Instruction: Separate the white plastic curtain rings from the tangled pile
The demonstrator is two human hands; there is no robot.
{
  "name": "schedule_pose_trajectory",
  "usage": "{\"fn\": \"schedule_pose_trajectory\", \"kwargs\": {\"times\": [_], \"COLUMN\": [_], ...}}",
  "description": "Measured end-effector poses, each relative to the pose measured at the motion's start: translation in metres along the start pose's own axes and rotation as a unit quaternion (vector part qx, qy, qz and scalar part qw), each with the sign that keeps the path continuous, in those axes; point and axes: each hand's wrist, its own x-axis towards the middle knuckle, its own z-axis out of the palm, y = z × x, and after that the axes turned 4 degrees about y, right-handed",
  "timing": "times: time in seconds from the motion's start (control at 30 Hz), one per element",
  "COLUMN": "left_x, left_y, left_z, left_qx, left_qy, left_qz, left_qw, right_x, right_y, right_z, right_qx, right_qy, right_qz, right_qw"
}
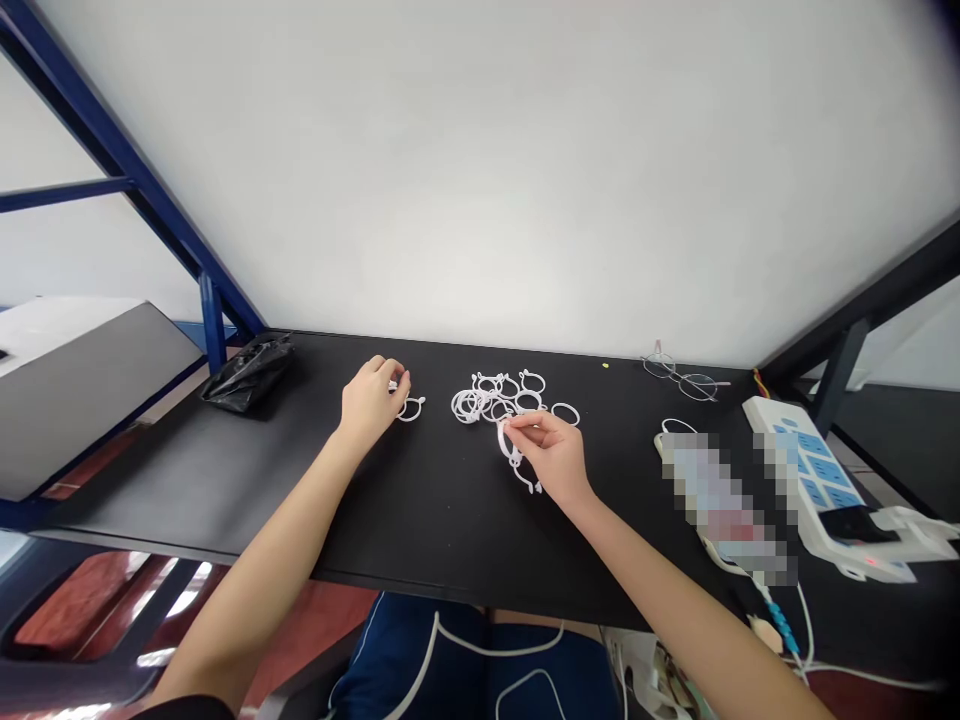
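My left hand [373,402] is over the left part of the black desk, its fingers curled together around a bit of white plastic. Just beside its fingertips lies a white ring [411,410], partly hidden by the hand. My right hand [553,452] pinches a white plastic ring [504,440] between thumb and fingertips. Another ring [525,482], seen as an open curve, hangs or lies below it; I cannot tell whether the two are linked. Behind the right hand is a loose pile of similar white rings [472,404] with small end loops, and a single ring [566,413] lies at its right.
A black plastic bag [251,375] sits at the desk's [435,520] back left. To the right are eyeglasses [697,386], a blurred phone [720,500] on a cable and a white power strip [817,480]. Blue metal bars [150,190] slope along the left side.
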Motion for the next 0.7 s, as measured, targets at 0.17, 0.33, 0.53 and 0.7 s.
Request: {"fn": "schedule_pose_trajectory", "kwargs": {"times": [0.17,0.33,0.53,0.7], "left_x": [-0.008,-0.021,-0.026,-0.03], "left_y": [0.013,0.052,0.104,0.115], "left_z": [0.006,-0.003,-0.018,-0.006], "left_qx": [-0.162,-0.229,-0.278,-0.354], "left_qy": [0.075,0.09,-0.019,-0.1], "left_qz": [0.113,0.228,0.28,0.209], "left_qw": [0.977,0.942,0.919,0.906], "right_x": [0.004,0.008,0.012,0.014], "right_y": [-0.006,-0.012,-0.01,-0.009], "right_z": [0.001,-0.004,-0.01,-0.01], "right_qx": [0.075,0.113,0.205,0.233], "right_qy": [0.019,-0.041,-0.128,-0.166], "right_qz": [0.101,0.214,0.308,0.34], "right_qw": [0.992,0.969,0.92,0.896]}}
